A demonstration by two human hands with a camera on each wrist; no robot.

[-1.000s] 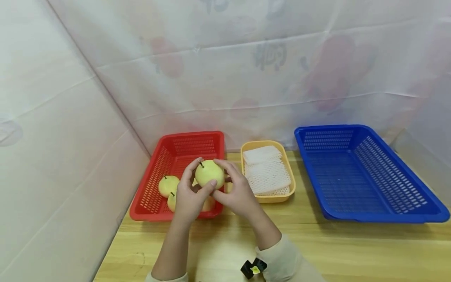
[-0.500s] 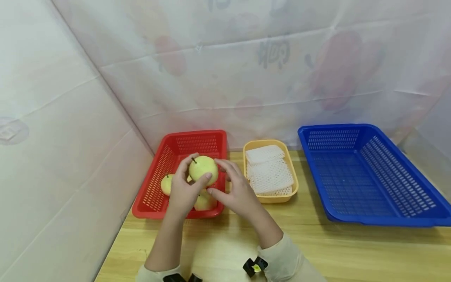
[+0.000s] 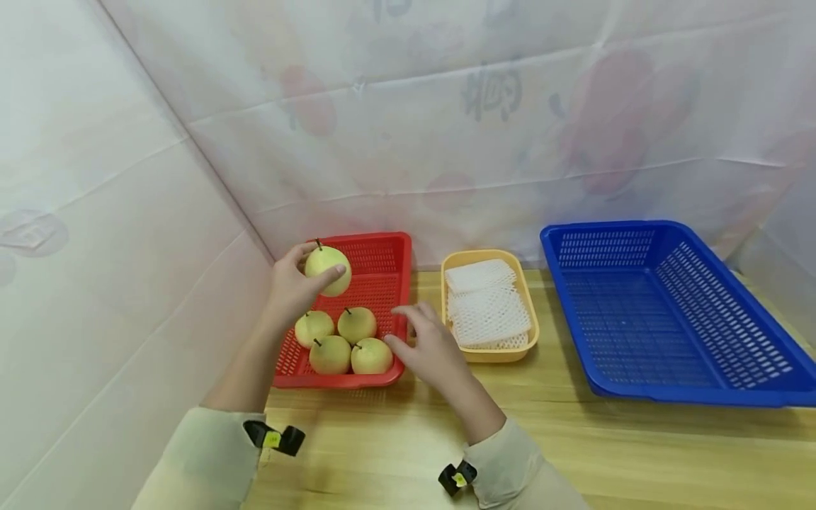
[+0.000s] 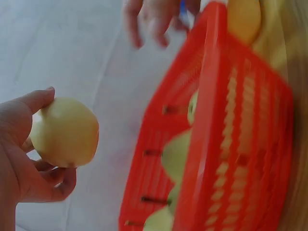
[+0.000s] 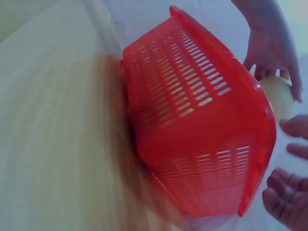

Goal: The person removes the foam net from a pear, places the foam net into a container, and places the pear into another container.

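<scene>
My left hand (image 3: 295, 285) grips a pale yellow-green pear (image 3: 329, 270) above the back left of the red basket (image 3: 408, 273), thumb across its front and stem up. In the left wrist view the pear (image 4: 66, 132) sits between thumb and curled fingers, apart from the basket. Several more pears (image 3: 330, 355) lie together in the front part of the basket. My right hand (image 3: 433, 348) holds nothing; its fingers are spread at the basket's right rim. In the right wrist view the fingers of that hand (image 5: 288, 197) are parted beside the basket rim.
A small yellow basket (image 3: 533, 333) with white foam net sleeves (image 3: 487, 312) stands right of the red one. Farther right is a large blue basket (image 3: 637, 333). A pale cloth wall (image 3: 408, 127) rises behind the wooden table (image 3: 395, 446).
My left hand has carried the pear left and back, away from the right hand. The right hand has come off the pear and stays near the basket's right rim.
</scene>
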